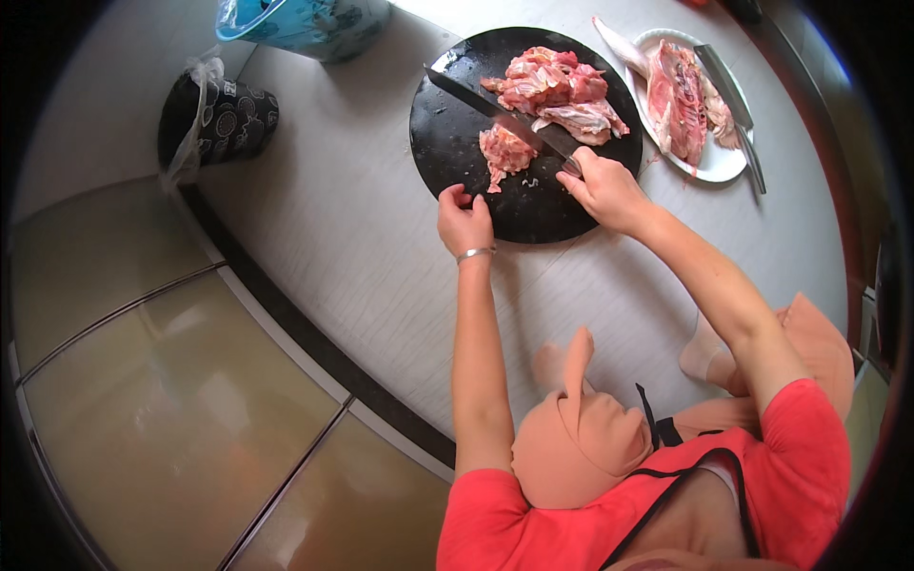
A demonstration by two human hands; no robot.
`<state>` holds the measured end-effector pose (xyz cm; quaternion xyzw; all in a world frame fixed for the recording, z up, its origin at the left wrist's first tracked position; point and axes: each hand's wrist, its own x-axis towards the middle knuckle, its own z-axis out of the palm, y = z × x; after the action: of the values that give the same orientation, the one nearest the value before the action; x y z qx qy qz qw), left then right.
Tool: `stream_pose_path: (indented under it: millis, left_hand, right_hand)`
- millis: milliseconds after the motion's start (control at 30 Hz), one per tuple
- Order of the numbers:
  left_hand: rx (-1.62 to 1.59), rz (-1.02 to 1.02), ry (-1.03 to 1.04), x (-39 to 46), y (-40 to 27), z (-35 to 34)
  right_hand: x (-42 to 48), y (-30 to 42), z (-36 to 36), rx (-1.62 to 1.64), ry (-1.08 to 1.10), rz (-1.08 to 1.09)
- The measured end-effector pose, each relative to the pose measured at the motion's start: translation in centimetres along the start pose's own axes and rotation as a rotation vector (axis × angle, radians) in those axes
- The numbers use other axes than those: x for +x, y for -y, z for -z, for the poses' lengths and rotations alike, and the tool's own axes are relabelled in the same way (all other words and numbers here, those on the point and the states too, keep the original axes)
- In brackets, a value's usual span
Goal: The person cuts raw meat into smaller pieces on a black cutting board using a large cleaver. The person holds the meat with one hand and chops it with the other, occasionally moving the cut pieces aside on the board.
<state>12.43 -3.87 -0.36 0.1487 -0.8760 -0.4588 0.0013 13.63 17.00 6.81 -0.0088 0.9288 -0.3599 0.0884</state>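
Observation:
My right hand (607, 189) grips the handle of a long kitchen knife (464, 93), whose blade points to the upper left across a round black cutting board (450, 150). Under the blade's near side lies a small piece of raw meat (505, 151). Beyond the knife rests a larger pile of raw meat pieces (553, 82), with a pale, skin-covered piece (585, 120) at its near edge. At the board's near left edge is my left hand (465, 218), fingers curled and apart from the meat, apparently holding nothing.
Right of the board, a white plate (714, 171) holds part of a raw carcass (678, 107) and a cleaver (725, 86), its handle over the rim. A black patterned bin (235, 121) and a blue bin (314, 28) stand at upper left. Cabinet doors (178, 400) line the left.

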Motion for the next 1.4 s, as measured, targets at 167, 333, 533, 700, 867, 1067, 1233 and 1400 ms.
stream_pose_path:
  millis: [167, 333, 533, 700, 867, 1067, 1233, 1400]
  left_hand:
    - [-0.085, 0.019, -0.113, -1.0, -0.1, 1.2]
    - [-0.017, 0.01, -0.265, -1.7, 1.3, 4.4]
    - [-0.127, 0.06, -0.419, -1.7, 2.2, 8.3]
    - [-0.083, -0.082, -0.437, -0.8, 0.9, 6.6]
    - [0.084, -0.535, -0.229, 0.2, -1.8, 3.1]
    - [0.185, -0.915, 0.043, 2.4, -4.3, -4.1]
    - [0.169, -0.889, -0.025, 2.9, -2.4, -5.1]
    - [0.098, -0.782, -0.068, 2.8, -2.3, -5.3]
  right_hand:
    - [0.2, -3.0, -1.9, -0.033, -0.078, 0.121]
    - [2.0, 5.6, 4.8, -0.083, -0.487, 0.631]
    - [0.2, 10.9, 6.4, 0.358, -0.642, 0.525]
    - [1.6, -3.3, -4.9, -0.099, -0.069, -0.044]
    - [2.2, -2.3, -5.4, -0.034, -0.037, 0.002]
    - [2.1, -4.9, -6.5, -0.045, -0.075, 0.007]
    - [0.4, -2.2, -5.2, -0.048, -0.003, -0.056]
    - [-2.7, -2.1, -2.0, 0.016, 0.131, -0.243]
